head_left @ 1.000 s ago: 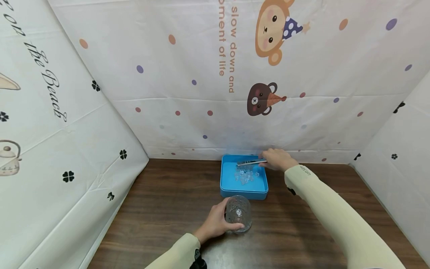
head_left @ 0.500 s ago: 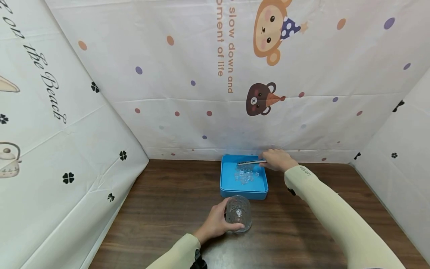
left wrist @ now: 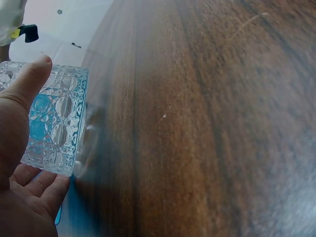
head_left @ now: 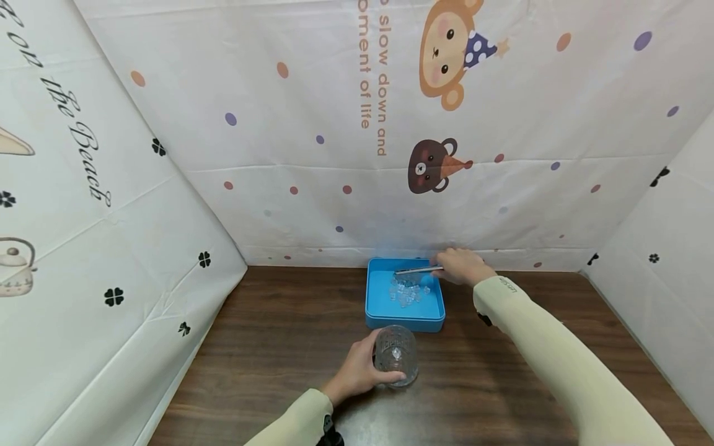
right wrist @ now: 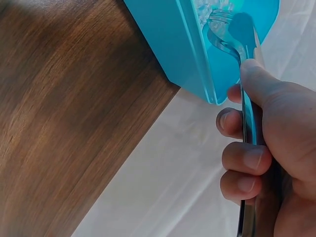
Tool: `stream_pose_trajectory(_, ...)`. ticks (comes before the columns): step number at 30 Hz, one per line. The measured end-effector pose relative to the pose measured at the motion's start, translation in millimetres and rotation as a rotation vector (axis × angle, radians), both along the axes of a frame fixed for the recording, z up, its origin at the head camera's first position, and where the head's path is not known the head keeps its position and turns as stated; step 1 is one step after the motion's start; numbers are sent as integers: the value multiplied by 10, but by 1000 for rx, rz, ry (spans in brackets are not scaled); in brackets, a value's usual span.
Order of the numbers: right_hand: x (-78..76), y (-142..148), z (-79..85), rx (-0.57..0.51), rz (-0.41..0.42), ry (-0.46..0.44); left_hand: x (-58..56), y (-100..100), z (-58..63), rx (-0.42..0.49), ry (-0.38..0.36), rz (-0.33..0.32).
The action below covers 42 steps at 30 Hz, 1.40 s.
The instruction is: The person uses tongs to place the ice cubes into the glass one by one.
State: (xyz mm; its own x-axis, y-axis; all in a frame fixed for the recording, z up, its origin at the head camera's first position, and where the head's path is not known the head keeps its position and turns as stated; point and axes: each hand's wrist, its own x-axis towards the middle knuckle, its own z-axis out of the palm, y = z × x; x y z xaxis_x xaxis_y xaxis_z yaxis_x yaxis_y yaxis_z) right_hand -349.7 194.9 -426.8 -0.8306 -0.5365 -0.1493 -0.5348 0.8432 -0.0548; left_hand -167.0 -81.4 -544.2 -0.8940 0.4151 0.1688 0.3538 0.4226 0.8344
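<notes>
Hands [head_left: 359, 367] around glass [head_left: 398, 354] and utensil [head_left: 417, 270], respectively

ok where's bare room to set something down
The table is bare left of the blue tray and left hand, up to the left wall cloth, and between glass and right sleeve. Between tray and glass looks tight.

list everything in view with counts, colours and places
tray: one, blue, far side of table
clear pieces: many, colourless, in tray
glass: one, clear, on the near side of tray
lone clear piece: one, colourless, apparently inside glass
utensil: one, silver, pronged tip in or over tray
table: one, brown, under tray
printed sheet: count unclear, white, around table
sleeves: two, pale yellow-green, on arms
wrist items: two, black, at wrists
left hand: one, bare, holding glass
right hand: one, bare, holding utensil
</notes>
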Motion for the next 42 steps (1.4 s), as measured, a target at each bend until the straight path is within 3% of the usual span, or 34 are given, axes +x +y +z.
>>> stream_pose_trajectory(7,14,44,13,-25,15,21,0,-1,-3,-10,-6,9)
stream_pose_trajectory(24,227,229,105,-232,82,81,4,-2,-12,6,10,-1)
stream_pose_trajectory(42,393,359,218,-235,66,177,13,7,-7,-2,11,6)
